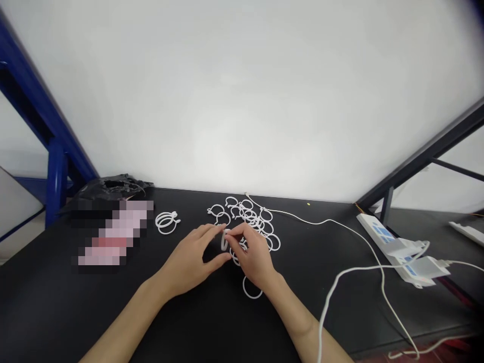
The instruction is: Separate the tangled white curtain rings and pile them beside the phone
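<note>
My right hand [254,254] pinches white curtain rings [224,241] between thumb and fingertips; they stand edge-on, and I cannot tell how many there are. My left hand [189,259] is open around them, thumb and fingers apart, its fingertips close to the rings. Behind and partly under my right hand lies a loose heap of white rings [266,216] with small eyelets. A single ring [252,297] lies nearer to me, by my right wrist. To the left of my left hand is a small group of overlapping rings [165,233].
All this is on a black tabletop [181,327]. A black plastic bag [109,187] and a blurred-out pinkish item [121,234] are at the left. At the right, a white power strip [381,237] holds plugged-in chargers, and a white cable [328,220] crosses the table. A blue frame post [56,176] stands at left.
</note>
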Motion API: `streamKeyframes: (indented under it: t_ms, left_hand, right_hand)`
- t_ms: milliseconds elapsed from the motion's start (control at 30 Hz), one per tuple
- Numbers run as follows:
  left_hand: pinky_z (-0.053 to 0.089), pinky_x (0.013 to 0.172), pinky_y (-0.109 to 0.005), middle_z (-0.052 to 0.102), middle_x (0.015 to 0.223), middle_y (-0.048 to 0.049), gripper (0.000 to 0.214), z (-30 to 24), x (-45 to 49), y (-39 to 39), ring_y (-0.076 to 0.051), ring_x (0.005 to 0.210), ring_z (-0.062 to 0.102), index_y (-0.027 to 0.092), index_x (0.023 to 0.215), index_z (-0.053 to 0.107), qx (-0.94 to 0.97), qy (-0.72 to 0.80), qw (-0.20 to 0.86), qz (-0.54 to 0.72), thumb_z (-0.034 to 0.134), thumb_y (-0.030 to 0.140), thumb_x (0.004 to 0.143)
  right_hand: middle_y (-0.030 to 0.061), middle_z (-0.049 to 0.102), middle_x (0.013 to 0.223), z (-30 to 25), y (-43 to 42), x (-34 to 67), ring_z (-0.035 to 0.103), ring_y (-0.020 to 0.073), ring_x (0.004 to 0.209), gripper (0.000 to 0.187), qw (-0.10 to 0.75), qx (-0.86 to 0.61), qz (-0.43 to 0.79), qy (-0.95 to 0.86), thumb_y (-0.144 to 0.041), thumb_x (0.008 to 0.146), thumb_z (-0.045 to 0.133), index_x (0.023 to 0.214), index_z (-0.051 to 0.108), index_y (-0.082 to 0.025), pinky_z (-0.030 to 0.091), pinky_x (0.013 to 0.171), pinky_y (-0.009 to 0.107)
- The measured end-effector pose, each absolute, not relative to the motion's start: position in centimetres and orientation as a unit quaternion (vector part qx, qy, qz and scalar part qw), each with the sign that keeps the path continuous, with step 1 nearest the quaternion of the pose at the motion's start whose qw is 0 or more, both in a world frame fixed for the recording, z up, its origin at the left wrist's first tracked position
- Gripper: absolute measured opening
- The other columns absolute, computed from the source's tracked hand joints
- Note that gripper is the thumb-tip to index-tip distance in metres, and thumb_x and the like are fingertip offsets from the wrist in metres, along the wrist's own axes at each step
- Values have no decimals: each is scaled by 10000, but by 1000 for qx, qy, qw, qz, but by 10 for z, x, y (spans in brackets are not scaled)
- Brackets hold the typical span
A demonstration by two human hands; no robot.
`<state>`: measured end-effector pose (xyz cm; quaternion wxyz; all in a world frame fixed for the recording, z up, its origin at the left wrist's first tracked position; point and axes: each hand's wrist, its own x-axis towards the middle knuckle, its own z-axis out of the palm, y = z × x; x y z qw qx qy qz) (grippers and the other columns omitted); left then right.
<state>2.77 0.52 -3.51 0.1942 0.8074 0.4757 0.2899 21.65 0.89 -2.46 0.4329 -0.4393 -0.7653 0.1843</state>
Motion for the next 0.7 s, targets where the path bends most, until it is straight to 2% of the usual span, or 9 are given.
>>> streamKeyframes:
  t_ms: [167,233,333,467,567,700]
  left_hand:
    - [514,951,-352,614,1239,-45,432,-38,32,5,-211,1099,611,261,1322,534,780,495,233,304,535,443,930]
    - [525,925,-335,617,1221,-41,404,-36,30,6,-204,1075,619,267,1294,555,781,489,234,310,554,411,917]
    - [525,925,-326,614,1215,-35,352,-34,30,7,-199,1085,611,278,1251,579,789,472,238,314,553,357,909]
    - [516,941,-330,606,1198,-40,323,-37,30,6,-198,1091,599,260,1201,597,792,461,250,312,581,317,883]
    - [512,939,-331,603,1177,-33,318,-38,31,5,-194,1081,595,268,1188,602,795,452,261,309,603,317,874]
    - [505,940,-327,604,1167,-22,309,-36,32,3,-186,1063,595,273,1180,601,791,455,263,312,608,334,877]
  right_hand:
    - [17,654,830,-33,7,216,638,135,739,102,424,-420,197,-778,-286,949,549,903,596,-208,524,677,253]
    - [20,655,863,-33,6,216,641,137,755,98,415,-433,211,-772,-285,950,546,986,602,-213,530,692,259]
    - [29,658,919,-31,4,216,640,137,784,189,397,-435,222,-777,-283,956,539,1123,607,-225,535,724,269]
    - [19,645,864,-29,3,217,618,131,747,137,380,-423,218,-793,-313,943,573,995,665,-226,523,701,256]
    - [3,647,811,-30,4,216,610,122,715,98,404,-420,218,-783,-275,931,600,883,669,-224,504,680,238]
    - [-5,662,780,-33,5,215,619,117,705,139,437,-414,216,-769,-235,927,604,800,659,-220,488,655,225]
